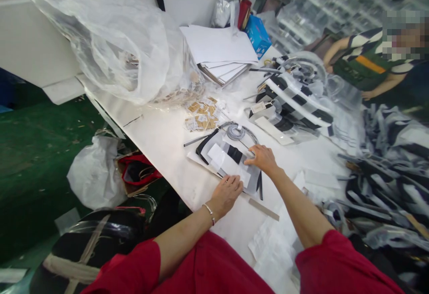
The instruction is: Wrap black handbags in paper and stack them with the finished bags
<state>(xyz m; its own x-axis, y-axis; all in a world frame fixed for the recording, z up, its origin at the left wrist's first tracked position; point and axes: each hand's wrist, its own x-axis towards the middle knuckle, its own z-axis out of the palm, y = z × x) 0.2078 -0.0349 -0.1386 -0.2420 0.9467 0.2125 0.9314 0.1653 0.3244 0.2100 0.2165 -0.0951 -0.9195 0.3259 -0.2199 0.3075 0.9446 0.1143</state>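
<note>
A small black-and-white bag lies on the white table, with pale wrapping sheets over its front and a coiled, wrapped strap at its far side. My left hand rests on the bag's near edge, fingers laid flat and side by side, the thumb hidden. At the right side of the bag, my right hand touches the wrapping with thumb and forefinger apart. Just beyond the bag is a pile of brown and white tags with strings. A flat grey strip lies near my left hand.
Clear plastic bags cover the table's far left. White sheets and a blue box stand at the back. Checkered bags are stacked to the right, with more wrapped bags beyond. Another person is at the upper right.
</note>
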